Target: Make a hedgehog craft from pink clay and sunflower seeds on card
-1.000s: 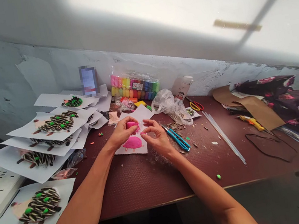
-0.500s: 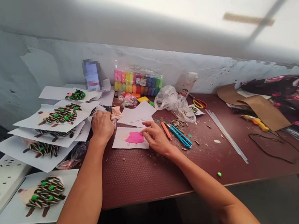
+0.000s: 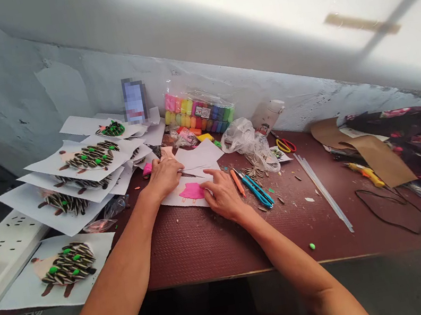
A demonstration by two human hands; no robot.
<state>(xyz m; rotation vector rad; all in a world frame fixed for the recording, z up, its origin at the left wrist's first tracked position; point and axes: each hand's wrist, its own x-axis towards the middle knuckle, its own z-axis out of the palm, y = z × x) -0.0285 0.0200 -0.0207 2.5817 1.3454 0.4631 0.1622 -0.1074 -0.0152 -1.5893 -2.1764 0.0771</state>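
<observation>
A small white card [image 3: 169,199] lies in front of me, with a flat patch of pink clay [image 3: 192,191] on its outlined drawing. My left hand [image 3: 165,177] is over the card's upper left corner, fingers bent down and close together; whatever they hold is hidden. At the card's right edge rests my right hand [image 3: 222,193], fingers apart, the index finger and thumb by the pink patch. A thin dark pointed thing [image 3: 194,173] lies between the hands. Just behind my left hand sits a pink lump of clay [image 3: 147,169].
On the left are stacked hedgehog pictures [image 3: 91,156] with seed spines and a power strip [image 3: 13,233]. Behind stand clay packs [image 3: 198,112] and a plastic bag [image 3: 245,138]. Blue-handled scissors [image 3: 257,192], clear sticks [image 3: 324,192] and a yellow glue gun [image 3: 370,175] lie rightward.
My left hand has moved right, from beside the pink lump to the card's upper left, uncovering the lump. My right hand stays by the card. The view has shifted slightly.
</observation>
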